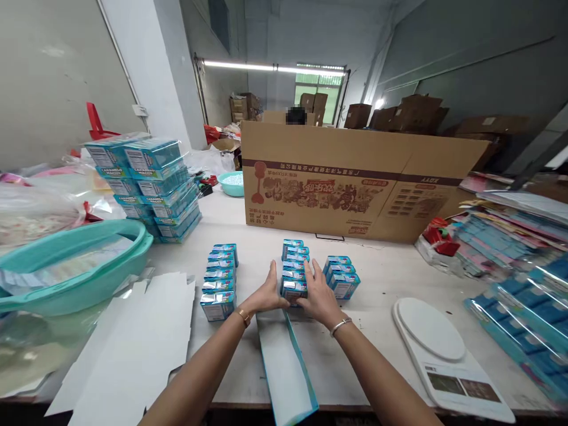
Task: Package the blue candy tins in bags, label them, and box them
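Note:
A row of small blue printed boxes (294,274) stands on the white table in front of me, between my two hands. My left hand (266,291) is curved along its left side, thumb at the nearest box and fingertips slightly off the row. My right hand (320,297) grips the right side, fingers over the boxes and thumb at the near end. Just below lies a long open carton (286,361), blue outside and white inside. Another row of small boxes (219,281) is to the left, and a shorter group (341,277) to the right.
Left are stacked wrapped blue packs (151,183), a turquoise basin (80,278) and flat white card sheets (133,349). A large cardboard box (328,183) stands across the back, a person behind it. Right are a white scale (444,349) and blue trays (528,319).

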`<action>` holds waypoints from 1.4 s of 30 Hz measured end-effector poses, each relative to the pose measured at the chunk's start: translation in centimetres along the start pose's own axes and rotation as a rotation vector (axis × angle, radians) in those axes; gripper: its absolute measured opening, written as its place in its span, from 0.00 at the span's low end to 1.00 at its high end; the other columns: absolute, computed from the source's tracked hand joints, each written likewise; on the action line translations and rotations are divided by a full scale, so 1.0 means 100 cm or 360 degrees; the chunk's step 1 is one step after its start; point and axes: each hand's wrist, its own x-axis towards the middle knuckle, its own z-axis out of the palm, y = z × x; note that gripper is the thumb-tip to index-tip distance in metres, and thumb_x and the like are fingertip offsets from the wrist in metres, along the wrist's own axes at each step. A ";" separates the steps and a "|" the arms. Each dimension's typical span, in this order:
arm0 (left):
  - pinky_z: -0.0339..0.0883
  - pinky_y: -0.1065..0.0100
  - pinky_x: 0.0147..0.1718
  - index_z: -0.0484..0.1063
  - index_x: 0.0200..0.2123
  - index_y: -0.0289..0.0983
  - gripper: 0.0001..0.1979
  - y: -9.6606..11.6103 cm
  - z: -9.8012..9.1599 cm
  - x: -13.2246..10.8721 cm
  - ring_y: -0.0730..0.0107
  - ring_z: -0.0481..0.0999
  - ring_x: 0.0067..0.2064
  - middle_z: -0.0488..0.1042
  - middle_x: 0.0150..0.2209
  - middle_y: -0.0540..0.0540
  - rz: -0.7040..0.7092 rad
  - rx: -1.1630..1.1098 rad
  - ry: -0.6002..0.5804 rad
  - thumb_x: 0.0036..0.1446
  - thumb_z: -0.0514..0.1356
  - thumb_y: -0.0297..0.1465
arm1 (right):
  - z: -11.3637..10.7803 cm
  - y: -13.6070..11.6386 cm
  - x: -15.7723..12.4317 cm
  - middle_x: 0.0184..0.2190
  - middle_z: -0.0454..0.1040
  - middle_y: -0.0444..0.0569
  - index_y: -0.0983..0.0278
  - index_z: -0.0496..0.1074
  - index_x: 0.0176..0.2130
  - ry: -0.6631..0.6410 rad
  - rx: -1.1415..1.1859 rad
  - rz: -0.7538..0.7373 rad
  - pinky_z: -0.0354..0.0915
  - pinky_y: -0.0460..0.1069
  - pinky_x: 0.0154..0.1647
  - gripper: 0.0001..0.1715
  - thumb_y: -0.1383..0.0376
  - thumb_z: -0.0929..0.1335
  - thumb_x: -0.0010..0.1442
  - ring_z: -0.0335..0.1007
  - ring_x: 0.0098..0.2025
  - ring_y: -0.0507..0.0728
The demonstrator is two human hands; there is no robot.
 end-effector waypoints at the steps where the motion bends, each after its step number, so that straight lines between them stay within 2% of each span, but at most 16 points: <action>1: 0.47 0.45 0.66 0.14 0.68 0.33 0.76 -0.001 0.001 0.005 0.41 0.46 0.71 0.41 0.72 0.26 0.0015 -0.0019 -0.0069 0.33 0.73 0.28 | -0.001 0.002 0.005 0.73 0.34 0.64 0.67 0.33 0.72 -0.0015 -0.0021 -0.0083 0.55 0.62 0.65 0.64 0.64 0.73 0.51 0.39 0.72 0.72; 4: 0.52 0.46 0.64 0.12 0.67 0.35 0.75 -0.003 0.005 0.014 0.43 0.50 0.70 0.40 0.72 0.27 0.0204 -0.0044 -0.0243 0.35 0.72 0.28 | -0.005 0.009 0.019 0.73 0.32 0.64 0.71 0.38 0.71 -0.0182 -0.0108 -0.0319 0.41 0.63 0.71 0.66 0.65 0.75 0.45 0.24 0.73 0.71; 6: 0.48 0.45 0.66 0.18 0.69 0.37 0.71 -0.005 0.009 0.013 0.42 0.47 0.71 0.40 0.72 0.29 0.0328 0.0087 -0.0226 0.38 0.71 0.29 | -0.005 0.013 0.022 0.73 0.34 0.66 0.72 0.41 0.71 -0.0279 -0.0161 -0.0421 0.38 0.65 0.70 0.63 0.66 0.73 0.46 0.24 0.73 0.71; 9: 0.36 0.38 0.66 0.28 0.71 0.38 0.62 -0.009 0.017 0.002 0.39 0.40 0.72 0.40 0.72 0.30 0.0241 0.0497 -0.0110 0.43 0.68 0.29 | -0.003 0.017 0.014 0.72 0.37 0.68 0.74 0.43 0.70 -0.0282 -0.0194 -0.0545 0.39 0.66 0.70 0.58 0.69 0.70 0.48 0.27 0.73 0.70; 13: 0.28 0.34 0.65 0.28 0.71 0.35 0.57 -0.014 0.028 -0.007 0.40 0.32 0.72 0.36 0.73 0.30 0.0119 0.0786 -0.0086 0.47 0.63 0.29 | -0.009 0.014 0.009 0.68 0.47 0.71 0.72 0.44 0.70 -0.0265 -0.0222 -0.0611 0.43 0.67 0.68 0.62 0.69 0.72 0.44 0.34 0.72 0.74; 16: 0.31 0.32 0.64 0.29 0.71 0.35 0.59 -0.007 0.031 0.000 0.37 0.35 0.72 0.39 0.72 0.28 0.0068 0.0770 -0.0066 0.44 0.65 0.29 | -0.021 0.004 0.019 0.65 0.51 0.70 0.68 0.45 0.70 -0.0391 -0.0311 -0.0609 0.52 0.68 0.63 0.65 0.66 0.75 0.41 0.47 0.67 0.76; 19: 0.34 0.34 0.65 0.35 0.71 0.32 0.59 0.006 0.030 0.001 0.34 0.38 0.71 0.43 0.71 0.26 0.0015 0.0728 0.0002 0.41 0.67 0.29 | -0.028 -0.003 0.029 0.64 0.52 0.68 0.62 0.46 0.71 -0.0508 -0.0345 -0.0549 0.61 0.68 0.55 0.65 0.62 0.76 0.42 0.50 0.63 0.76; 22: 0.38 0.40 0.67 0.40 0.70 0.31 0.50 0.012 0.032 -0.029 0.41 0.41 0.72 0.45 0.71 0.27 0.0114 0.0532 0.0352 0.49 0.64 0.32 | -0.030 0.000 0.023 0.60 0.56 0.64 0.59 0.52 0.69 -0.0444 -0.0242 -0.0533 0.62 0.65 0.53 0.58 0.62 0.75 0.44 0.52 0.60 0.74; 25: 0.48 0.45 0.67 0.47 0.68 0.35 0.35 0.004 0.048 -0.090 0.51 0.52 0.70 0.54 0.69 0.31 0.0218 0.0169 0.0936 0.61 0.56 0.36 | -0.037 0.011 0.000 0.57 0.57 0.61 0.58 0.61 0.64 -0.0290 -0.0124 -0.0509 0.60 0.64 0.56 0.50 0.66 0.74 0.43 0.53 0.59 0.73; 27: 0.52 0.45 0.65 0.48 0.68 0.37 0.32 -0.005 0.067 -0.136 0.52 0.55 0.69 0.57 0.68 0.33 0.0212 0.0059 0.1134 0.64 0.54 0.35 | -0.047 0.016 -0.018 0.56 0.57 0.59 0.58 0.63 0.61 -0.0157 -0.0025 -0.0469 0.57 0.66 0.58 0.46 0.65 0.74 0.44 0.52 0.60 0.73; 28: 0.52 0.44 0.65 0.45 0.69 0.39 0.35 -0.010 0.079 -0.157 0.50 0.53 0.70 0.55 0.68 0.33 0.0236 0.0074 0.1140 0.63 0.56 0.35 | -0.054 0.016 -0.027 0.56 0.57 0.59 0.58 0.63 0.61 -0.0087 0.0048 -0.0458 0.56 0.67 0.59 0.45 0.63 0.74 0.45 0.51 0.61 0.74; 30: 0.51 0.40 0.65 0.37 0.71 0.40 0.50 -0.018 0.100 -0.188 0.44 0.48 0.71 0.48 0.71 0.32 0.0321 0.0191 0.1026 0.55 0.65 0.35 | -0.063 0.009 -0.044 0.57 0.55 0.57 0.56 0.60 0.62 0.0016 0.0231 -0.0490 0.54 0.67 0.61 0.47 0.60 0.75 0.45 0.49 0.63 0.73; 32: 0.50 0.38 0.65 0.28 0.71 0.41 0.64 -0.026 0.117 -0.205 0.38 0.43 0.71 0.41 0.72 0.30 0.0384 0.0332 0.0876 0.44 0.72 0.34 | -0.066 -0.006 -0.061 0.59 0.52 0.57 0.56 0.58 0.62 0.0013 0.0392 -0.0603 0.53 0.65 0.63 0.50 0.60 0.76 0.44 0.48 0.65 0.72; 33: 0.50 0.37 0.65 0.25 0.71 0.42 0.67 -0.031 0.122 -0.208 0.37 0.43 0.71 0.39 0.72 0.30 0.0397 0.0387 0.0828 0.42 0.74 0.33 | -0.064 -0.014 -0.069 0.60 0.50 0.57 0.57 0.58 0.63 -0.0027 0.0432 -0.0671 0.54 0.64 0.64 0.51 0.61 0.76 0.43 0.48 0.65 0.71; 37: 0.54 0.39 0.63 0.21 0.70 0.44 0.63 -0.049 0.131 -0.204 0.40 0.49 0.71 0.43 0.71 0.30 0.0418 0.0496 0.0868 0.50 0.70 0.32 | -0.045 -0.043 -0.097 0.59 0.50 0.58 0.58 0.62 0.61 -0.0251 0.0287 -0.0848 0.56 0.63 0.62 0.49 0.66 0.75 0.41 0.49 0.63 0.71; 42: 0.58 0.42 0.62 0.23 0.70 0.41 0.51 -0.054 0.126 -0.202 0.45 0.53 0.70 0.49 0.70 0.29 0.0425 0.0642 0.0832 0.60 0.61 0.30 | -0.043 -0.049 -0.112 0.56 0.54 0.59 0.59 0.64 0.60 -0.0356 0.0023 -0.0796 0.58 0.64 0.59 0.45 0.65 0.74 0.44 0.52 0.58 0.70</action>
